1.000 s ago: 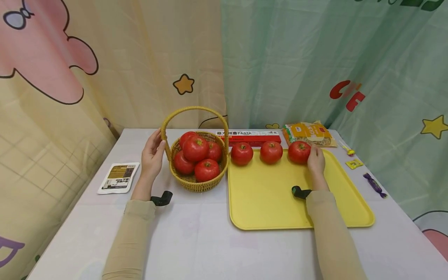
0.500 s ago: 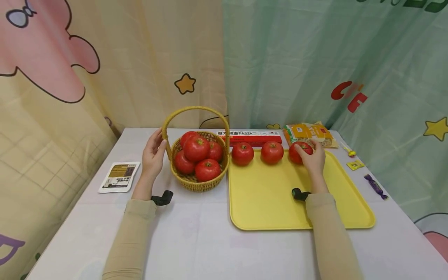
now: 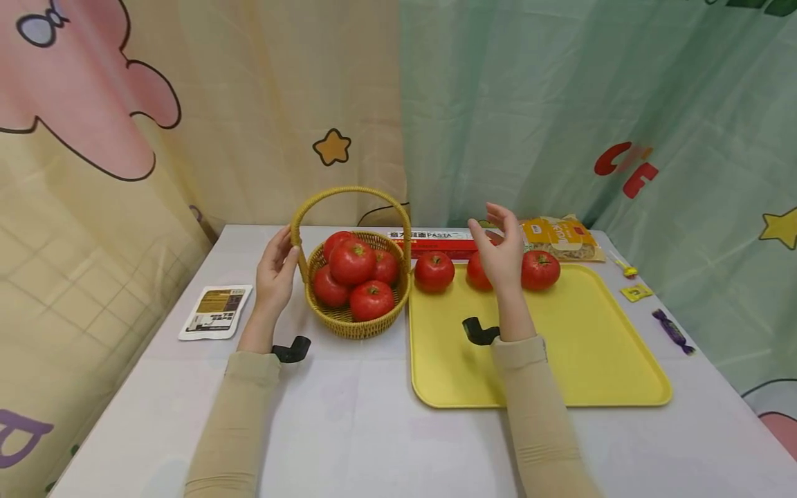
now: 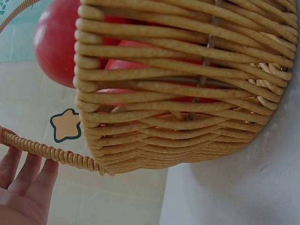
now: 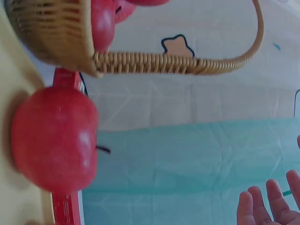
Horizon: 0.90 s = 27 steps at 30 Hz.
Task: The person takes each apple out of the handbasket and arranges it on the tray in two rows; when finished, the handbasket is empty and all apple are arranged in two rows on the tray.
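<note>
My left hand [image 3: 274,270] touches the side of the wicker basket's arched handle with its fingertips; in the left wrist view the fingers [image 4: 42,183] lie nearly straight against the handle [image 4: 56,153]. Several red tomatoes [image 3: 352,261] fill the basket [image 3: 355,330], which stands on the table. Raised over the yellow tray [image 3: 461,373], my right hand [image 3: 501,249] has its fingers spread and holds nothing. Along the tray's far edge are a left tomato [image 3: 434,272], a middle tomato [image 3: 477,273] partly hidden by that hand, and a right tomato [image 3: 540,270].
Behind the tray lie a red pasta box [image 3: 429,245] and an orange-yellow pasta bag [image 3: 560,238]. To the right are a lollipop [image 3: 629,271], a yellow sweet [image 3: 636,292] and a purple-wrapped candy [image 3: 674,332]. A white pouch [image 3: 216,312] lies at the left.
My right hand first moves over the right tomato, then leaves it and shifts left and up in front of the middle one. The left hand stays at the basket handle.
</note>
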{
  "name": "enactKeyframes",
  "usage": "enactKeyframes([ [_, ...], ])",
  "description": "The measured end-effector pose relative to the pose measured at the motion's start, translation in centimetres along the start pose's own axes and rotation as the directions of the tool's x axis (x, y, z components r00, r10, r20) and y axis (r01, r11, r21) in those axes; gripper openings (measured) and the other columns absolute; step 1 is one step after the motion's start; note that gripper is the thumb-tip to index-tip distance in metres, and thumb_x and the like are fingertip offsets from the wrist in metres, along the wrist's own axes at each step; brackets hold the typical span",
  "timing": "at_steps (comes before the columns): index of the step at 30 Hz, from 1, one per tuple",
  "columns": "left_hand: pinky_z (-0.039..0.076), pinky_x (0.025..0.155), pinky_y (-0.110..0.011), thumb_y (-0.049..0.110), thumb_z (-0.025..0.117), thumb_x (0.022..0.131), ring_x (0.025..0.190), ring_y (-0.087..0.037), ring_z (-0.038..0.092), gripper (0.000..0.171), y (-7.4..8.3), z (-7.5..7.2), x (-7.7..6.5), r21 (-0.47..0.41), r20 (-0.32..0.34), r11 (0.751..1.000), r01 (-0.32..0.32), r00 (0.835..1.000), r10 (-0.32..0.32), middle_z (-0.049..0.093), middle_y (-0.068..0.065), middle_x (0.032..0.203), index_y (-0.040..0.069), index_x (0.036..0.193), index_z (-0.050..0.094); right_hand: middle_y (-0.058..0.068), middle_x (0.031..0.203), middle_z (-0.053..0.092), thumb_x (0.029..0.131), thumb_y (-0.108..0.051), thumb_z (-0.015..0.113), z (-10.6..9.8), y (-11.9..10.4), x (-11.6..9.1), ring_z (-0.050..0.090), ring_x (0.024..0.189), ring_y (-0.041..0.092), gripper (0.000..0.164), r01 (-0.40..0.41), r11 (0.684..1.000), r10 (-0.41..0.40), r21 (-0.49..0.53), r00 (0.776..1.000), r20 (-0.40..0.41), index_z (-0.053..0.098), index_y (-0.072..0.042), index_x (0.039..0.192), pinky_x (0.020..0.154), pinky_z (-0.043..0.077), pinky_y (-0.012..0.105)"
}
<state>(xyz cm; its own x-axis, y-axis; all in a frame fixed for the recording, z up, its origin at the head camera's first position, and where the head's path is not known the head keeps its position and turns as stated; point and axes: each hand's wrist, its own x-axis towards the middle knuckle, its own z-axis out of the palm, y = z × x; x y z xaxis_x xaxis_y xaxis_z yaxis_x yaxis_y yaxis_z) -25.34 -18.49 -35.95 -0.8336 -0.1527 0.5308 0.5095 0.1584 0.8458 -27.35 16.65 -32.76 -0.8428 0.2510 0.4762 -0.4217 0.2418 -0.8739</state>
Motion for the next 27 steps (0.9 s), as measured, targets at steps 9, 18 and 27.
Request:
enactKeyframes([
  [9,0.039,0.103,-0.030,-0.002,0.047,0.096,0.117,-0.014,0.050,0.042,0.0,0.0,-0.1,0.002,0.014,1.000,0.007,1.000,-0.007,0.047,-0.021,0.136,-0.004,0.137,0.041,0.020,0.123,0.052,0.090,-0.008,0.061,5.5,-4.1,-2.8,0.048,0.116,0.036,0.040,0.080,0.979,-0.091,0.185,0.995,0.050,0.048,0.007,0.125,0.098,0.043,0.044],
  [18,0.038,0.103,-0.031,-0.001,0.047,0.096,0.117,-0.014,0.050,0.042,0.0,-0.1,-0.1,0.001,0.017,1.000,0.002,1.000,-0.002,0.046,-0.021,0.136,-0.004,0.137,0.041,0.024,0.116,0.054,0.090,-0.005,0.062,8.9,-3.4,-3.6,0.054,0.104,0.033,0.037,0.091,0.971,-0.117,0.223,0.987,0.106,0.050,0.008,0.122,0.090,0.047,0.045],
  [27,0.038,0.104,-0.032,-0.001,0.047,0.096,0.120,-0.019,0.049,0.042,0.1,-0.1,-0.1,0.014,0.022,1.000,0.003,1.000,-0.004,0.046,-0.021,0.137,-0.004,0.138,0.040,0.011,0.114,0.058,0.088,-0.016,0.067,11.6,-1.0,-4.3,0.056,0.103,0.024,0.036,0.133,0.978,-0.172,0.163,0.951,0.256,0.054,-0.003,0.120,0.088,0.049,0.047],
])
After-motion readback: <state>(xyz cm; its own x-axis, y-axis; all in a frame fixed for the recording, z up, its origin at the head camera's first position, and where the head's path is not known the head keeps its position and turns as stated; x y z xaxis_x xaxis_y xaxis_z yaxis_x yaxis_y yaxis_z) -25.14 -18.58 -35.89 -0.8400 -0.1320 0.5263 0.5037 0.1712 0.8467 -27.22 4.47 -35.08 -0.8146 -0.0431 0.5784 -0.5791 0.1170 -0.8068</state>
